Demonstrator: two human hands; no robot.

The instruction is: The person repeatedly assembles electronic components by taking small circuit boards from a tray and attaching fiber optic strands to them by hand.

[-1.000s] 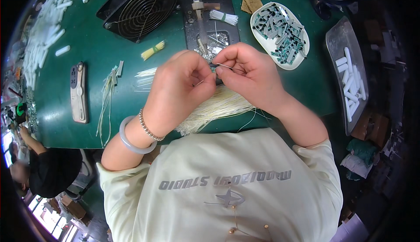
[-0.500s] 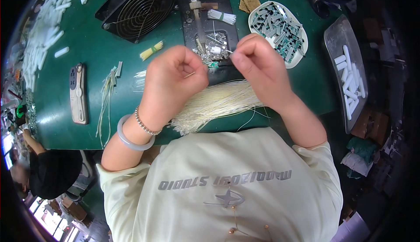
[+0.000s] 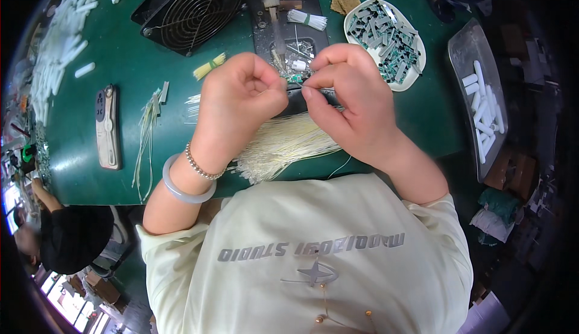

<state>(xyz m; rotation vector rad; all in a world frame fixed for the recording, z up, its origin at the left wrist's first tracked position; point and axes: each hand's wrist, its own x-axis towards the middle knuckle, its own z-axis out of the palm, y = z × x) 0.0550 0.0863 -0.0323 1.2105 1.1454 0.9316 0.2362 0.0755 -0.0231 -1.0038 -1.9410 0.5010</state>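
Observation:
My left hand (image 3: 244, 89) is closed, its fingertips pinching a small green circuit board (image 3: 294, 78) at the edge of the metal stand. Opposite it, my right hand (image 3: 356, 95) pinches a thin wire (image 3: 305, 85), whose end lies close to the board. Just above the board, a soldering iron (image 3: 276, 29) is fixed with its tip pointing down. Bits of metal and a white block (image 3: 298, 65) lie around that tip. Below my hands spreads a large bundle of pale yellow and white wires (image 3: 283, 147), partly covered by the right hand.
A black fan (image 3: 193, 14) stands at the back left. Right of the iron is a white dish (image 3: 420, 62) of small boards; farther right, a metal tray (image 3: 464, 50) holds white tubes. A folding tool (image 3: 108, 129) and wired boards (image 3: 151, 114) lie left. Another person (image 3: 75, 237) sits lower left.
My right hand has moved left and slightly down, bringing the wire to the board. My left hand and the board have shifted slightly up toward the iron.

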